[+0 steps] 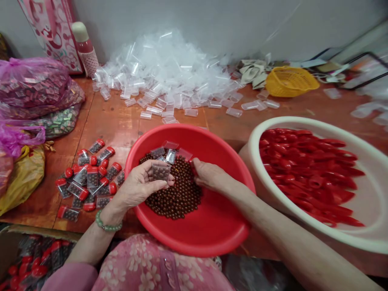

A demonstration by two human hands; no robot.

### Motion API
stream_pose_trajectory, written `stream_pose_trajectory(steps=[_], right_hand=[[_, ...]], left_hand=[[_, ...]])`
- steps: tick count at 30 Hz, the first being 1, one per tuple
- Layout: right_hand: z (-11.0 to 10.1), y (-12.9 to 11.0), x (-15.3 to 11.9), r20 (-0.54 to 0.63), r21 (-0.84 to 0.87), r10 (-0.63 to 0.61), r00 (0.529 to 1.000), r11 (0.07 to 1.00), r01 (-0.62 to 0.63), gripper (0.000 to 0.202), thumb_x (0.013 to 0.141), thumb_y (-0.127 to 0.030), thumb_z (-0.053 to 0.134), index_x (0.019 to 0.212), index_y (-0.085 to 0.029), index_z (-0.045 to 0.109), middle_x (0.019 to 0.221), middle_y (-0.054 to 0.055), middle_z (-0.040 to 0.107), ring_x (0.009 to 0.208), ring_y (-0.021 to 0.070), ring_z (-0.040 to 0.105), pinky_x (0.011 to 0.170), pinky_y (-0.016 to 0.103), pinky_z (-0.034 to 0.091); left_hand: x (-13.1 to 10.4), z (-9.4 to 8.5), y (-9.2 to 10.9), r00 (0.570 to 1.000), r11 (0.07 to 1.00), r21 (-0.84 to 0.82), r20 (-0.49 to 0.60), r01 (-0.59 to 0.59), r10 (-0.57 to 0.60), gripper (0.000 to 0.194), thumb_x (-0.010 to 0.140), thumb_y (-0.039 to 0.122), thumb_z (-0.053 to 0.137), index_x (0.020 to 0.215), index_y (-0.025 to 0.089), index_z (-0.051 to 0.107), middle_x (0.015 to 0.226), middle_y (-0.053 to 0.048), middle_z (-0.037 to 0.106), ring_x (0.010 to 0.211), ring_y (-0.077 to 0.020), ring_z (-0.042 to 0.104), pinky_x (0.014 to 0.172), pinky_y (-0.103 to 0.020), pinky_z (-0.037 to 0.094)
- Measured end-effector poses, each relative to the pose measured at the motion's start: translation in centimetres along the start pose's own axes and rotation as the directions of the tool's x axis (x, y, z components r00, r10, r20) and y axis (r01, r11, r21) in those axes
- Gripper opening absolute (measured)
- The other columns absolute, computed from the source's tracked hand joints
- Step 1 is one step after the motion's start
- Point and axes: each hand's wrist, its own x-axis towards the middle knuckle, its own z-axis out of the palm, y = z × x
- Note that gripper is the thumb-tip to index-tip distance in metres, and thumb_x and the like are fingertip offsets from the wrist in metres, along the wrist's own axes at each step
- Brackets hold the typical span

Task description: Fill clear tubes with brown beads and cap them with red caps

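Note:
My left hand (139,184) grips a small clear plastic box (161,171) with brown beads in it, over the red basin (212,226). A heap of shiny brown beads (174,206) lies in the basin below. My right hand (209,173) is inside the basin at the right edge of the heap, its fingers curled; what they hold, if anything, is hidden. Several clear boxes (171,155) lie on the beads at the far side. To the left, filled boxes with red caps (92,176) are piled on the wooden table (106,117).
Clear empty boxes (169,76) form a large heap along the wall. A white basin (376,194) of red plastic parts (306,173) stands right. Left are filled plastic bags (33,85) and a bottle (85,48); a yellow basket (291,83) is behind. More capped boxes (39,258) lie lower left.

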Motion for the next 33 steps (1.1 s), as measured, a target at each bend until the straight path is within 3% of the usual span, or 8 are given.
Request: stream_pose_trajectory(steps=[7,9,12,14,19,23,28,33], right_hand=[[-1.4,-0.2,-2.0,-0.154,0.135,0.006,0.988,0.991,0.015,0.027,0.081,-0.013,0.048,0.107,-0.011,0.054,0.093,0.015,0.067,0.082,0.0229,0.064,0.068,0.03,0.042],[-1.4,-0.5,-3.0,-0.239,0.312,-0.038,0.97,0.943,0.113,0.027,0.083,-0.019,0.047,0.109,-0.013,0.054,0.086,0.008,0.065,0.075,0.0184,0.061,0.067,0.028,0.044],[-1.3,-1.2,-4.7,-0.381,0.717,-0.07,0.922,0.606,0.343,0.028,0.082,-0.035,0.054,0.102,-0.016,0.058,0.075,0.002,0.057,0.064,0.0147,0.054,0.058,0.027,0.044],[-1.4,-2.0,-5.7,-0.438,0.834,-0.034,0.899,0.357,0.42,0.028,0.077,-0.04,0.063,0.095,-0.018,0.061,0.073,0.001,0.055,0.065,0.014,0.052,0.057,0.026,0.044],[-1.9,-3.6,-6.9,-0.45,0.885,-0.054,0.891,0.108,0.454,0.025,0.07,-0.034,0.074,0.086,-0.02,0.061,0.069,-0.001,0.052,0.06,0.0107,0.046,0.053,0.022,0.04],[-1.7,-4.5,-7.1,-0.414,0.894,-0.18,0.892,0.105,0.436,0.02,0.073,-0.028,0.069,0.085,-0.02,0.056,0.066,-0.004,0.047,0.052,0.0069,0.038,0.046,0.019,0.033],[-1.5,-5.4,-7.5,-0.404,0.838,-0.285,0.869,0.266,0.477,0.01,0.075,-0.018,0.061,0.083,-0.019,0.055,0.065,-0.005,0.045,0.055,0.0078,0.039,0.048,0.02,0.035],[-1.3,-5.9,-7.8,-0.457,0.8,-0.27,0.848,0.293,0.524,0.008,0.081,-0.022,0.059,0.081,-0.02,0.051,0.067,-0.004,0.046,0.057,0.0082,0.041,0.051,0.02,0.038]], left_hand=[[0.0,0.0,-0.4,1.0,1.0,-0.002,0.002,0.011,-0.011,0.039,0.07,0.022,0.076,0.103,0.015,0.056,0.087,-0.003,0.068,0.08,-0.0133,0.068,0.078,-0.028,0.051],[0.1,0.0,-0.6,1.0,1.0,0.004,0.0,0.0,0.0,0.039,0.07,0.024,0.076,0.102,0.015,0.057,0.085,-0.002,0.067,0.076,-0.012,0.066,0.073,-0.026,0.05],[0.2,0.1,-0.8,0.999,1.0,0.015,-0.032,-0.015,0.016,0.037,0.071,0.026,0.076,0.101,0.014,0.058,0.08,0.0,0.064,0.069,-0.0087,0.062,0.065,-0.022,0.048],[0.3,0.2,-0.8,0.998,1.0,-0.023,-0.053,-0.014,0.013,0.035,0.071,0.026,0.076,0.098,0.013,0.058,0.078,0.001,0.062,0.068,-0.0079,0.061,0.063,-0.02,0.047],[0.6,0.5,-0.6,0.993,0.993,-0.119,-0.117,-0.009,-0.005,0.031,0.072,0.025,0.076,0.095,0.012,0.059,0.095,-0.005,0.067,0.081,-0.0115,0.067,0.075,-0.024,0.051],[0.8,0.6,-0.6,0.984,0.995,-0.092,-0.177,-0.027,0.01,0.03,0.072,0.026,0.076,0.093,0.014,0.059,0.093,-0.004,0.067,0.078,-0.011,0.066,0.074,-0.024,0.05],[0.8,0.7,-0.6,0.976,0.994,0.108,-0.214,-0.02,0.042,0.029,0.068,0.025,0.078,0.087,0.014,0.06,0.083,0.0,0.064,0.076,-0.0097,0.058,0.073,-0.023,0.045],[0.7,0.8,-0.5,0.983,0.994,0.108,-0.185,0.013,0.007,0.031,0.067,0.026,0.077,0.088,0.014,0.06,0.082,0.001,0.061,0.075,-0.0102,0.055,0.074,-0.025,0.042]])
